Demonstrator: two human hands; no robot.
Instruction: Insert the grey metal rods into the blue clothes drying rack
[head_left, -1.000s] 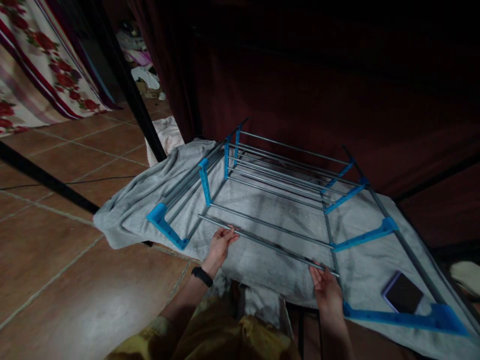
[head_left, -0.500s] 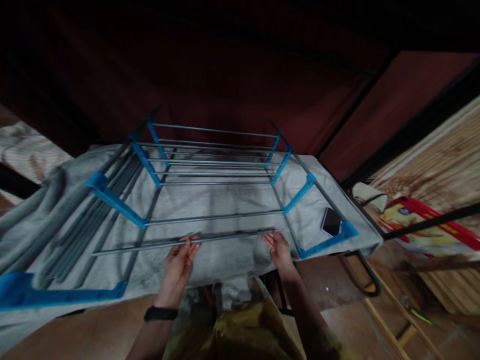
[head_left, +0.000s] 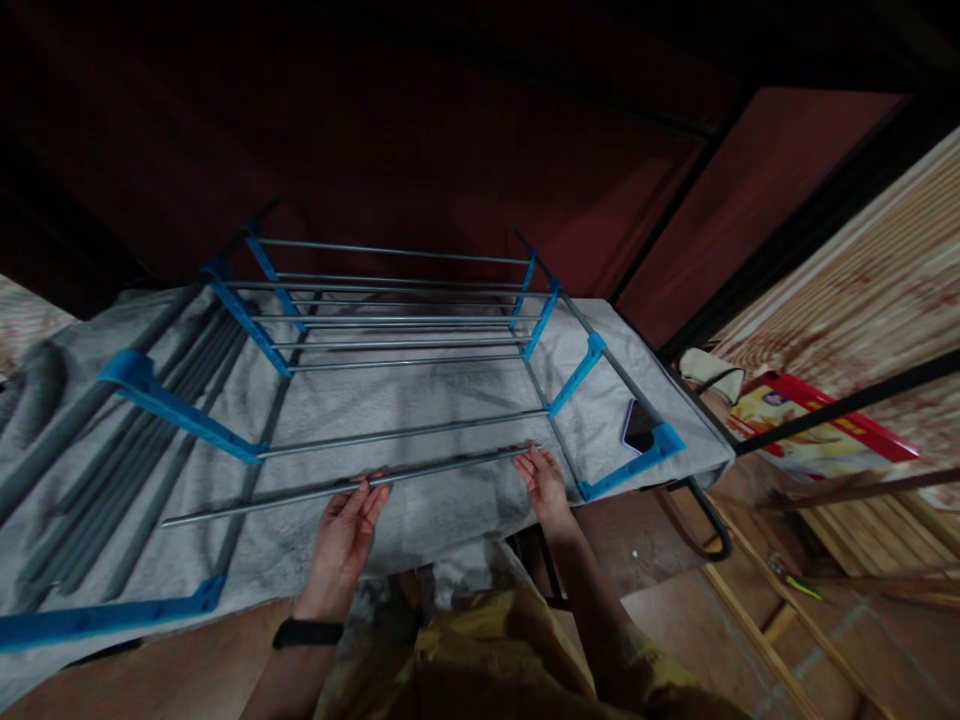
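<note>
A thin grey metal tube (head_left: 442, 466) is held crosswise, its left end reaching past the rack's left side. My left hand (head_left: 351, 520) pinches it near the middle; a dark band circles that wrist. At its right end, my right hand (head_left: 541, 478) grips it between thumb and fingers. Beyond lies a partly built rack of grey tubes with blue plastic brackets (head_left: 251, 325); several crossbars join its two sides at the back. One crossbar (head_left: 405, 433) runs just behind the held tube. The nearest right bracket (head_left: 637, 465) has no crossbar in it.
Several loose grey tubes (head_left: 150, 450) lie bundled at the left on the grey cloth (head_left: 420, 395) covering the table. A phone (head_left: 637, 428) rests by the right bracket. A red and yellow box (head_left: 802, 425), a wooden frame (head_left: 780, 620) and a dark red panel (head_left: 390, 150) surround the table.
The view has shifted to the right, so the rack appears farther left. Both hands still hold the tube, which now slopes slightly more, its left end lower.
</note>
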